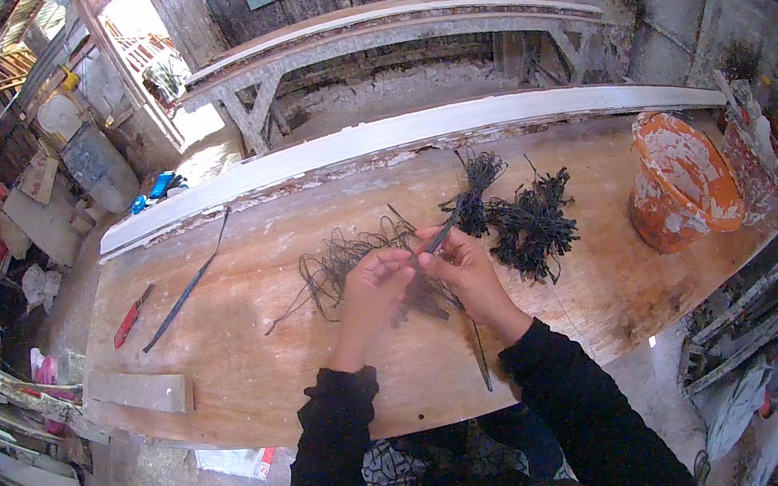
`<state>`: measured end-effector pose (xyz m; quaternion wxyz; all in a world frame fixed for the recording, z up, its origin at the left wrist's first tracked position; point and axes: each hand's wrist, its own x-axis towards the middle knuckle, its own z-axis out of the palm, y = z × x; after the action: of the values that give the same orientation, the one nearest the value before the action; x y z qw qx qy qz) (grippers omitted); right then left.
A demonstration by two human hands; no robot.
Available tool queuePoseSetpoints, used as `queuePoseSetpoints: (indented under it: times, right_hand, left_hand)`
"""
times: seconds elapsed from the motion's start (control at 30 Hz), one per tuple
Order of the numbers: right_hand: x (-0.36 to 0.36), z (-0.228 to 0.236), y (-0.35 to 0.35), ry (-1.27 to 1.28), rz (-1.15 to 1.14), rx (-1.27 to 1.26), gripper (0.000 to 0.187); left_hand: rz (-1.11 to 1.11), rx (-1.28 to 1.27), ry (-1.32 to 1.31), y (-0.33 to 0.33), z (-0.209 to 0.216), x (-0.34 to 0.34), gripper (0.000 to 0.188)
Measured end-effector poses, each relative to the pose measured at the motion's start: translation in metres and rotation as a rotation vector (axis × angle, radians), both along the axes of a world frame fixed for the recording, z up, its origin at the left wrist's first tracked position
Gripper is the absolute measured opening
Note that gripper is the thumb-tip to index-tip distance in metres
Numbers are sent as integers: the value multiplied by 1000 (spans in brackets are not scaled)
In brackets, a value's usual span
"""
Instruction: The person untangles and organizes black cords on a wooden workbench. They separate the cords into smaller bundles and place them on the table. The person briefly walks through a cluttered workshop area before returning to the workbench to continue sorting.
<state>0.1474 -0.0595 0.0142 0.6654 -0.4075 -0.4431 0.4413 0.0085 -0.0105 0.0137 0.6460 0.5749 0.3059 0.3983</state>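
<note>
Over the middle of the plywood table, my left hand point(378, 290) and my right hand point(466, 272) meet with their fingertips nearly touching. A dark narrow strip point(442, 237) is pinched between the thumb and fingers of my right hand. My left fingers are also closed, at the near end of this strip; what exactly they grip is too small to make out. Loose thin black cords point(327, 264) lie in loops behind and left of my hands. To the right rest two bunches of knotted black cords point(532, 227). Another dark strip point(482, 355) lies below my right hand.
A red-handled knife point(128, 327) and a long dark strap point(182, 304) lie at the left, behind a flat wooden block point(140, 392). An orange bucket point(656, 213) smeared with white stands at the right. A white-topped board point(393, 137) edges the table's point(270, 387) far side.
</note>
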Motion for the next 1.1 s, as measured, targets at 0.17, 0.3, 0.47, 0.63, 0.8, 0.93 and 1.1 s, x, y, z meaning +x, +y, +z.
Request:
queuePoseSetpoints:
  times: [0.17, 0.3, 0.47, 0.63, 0.8, 0.93, 1.1]
  right_hand:
    - [6, 0, 1, 59, -11, -35, 18]
    - [17, -1, 1, 285, 80, 46, 13]
    - [14, 16, -7, 564, 246, 140, 13]
    - [7, 23, -14, 510, 314, 84, 13]
    - [16, 8, -10, 217, 321, 146, 9]
    - [18, 8, -5, -503, 7, 149, 13]
    - [28, 5, 13, -847, -424, -141, 16]
  left_hand:
    - [-73, -92, -17, -1, 8, -6, 24]
    - [-24, -100, 13, 0, 8, -4, 24]
    - [282, -143, 0, 13, -6, -11, 18]
    - [379, -172, -244, 19, -10, -15, 9]
    - [336, -207, -167, 16, -9, -15, 8]
    - [286, -182, -49, 18, -8, -18, 12]
    - [-137, -38, 57, 3, 14, -15, 12]
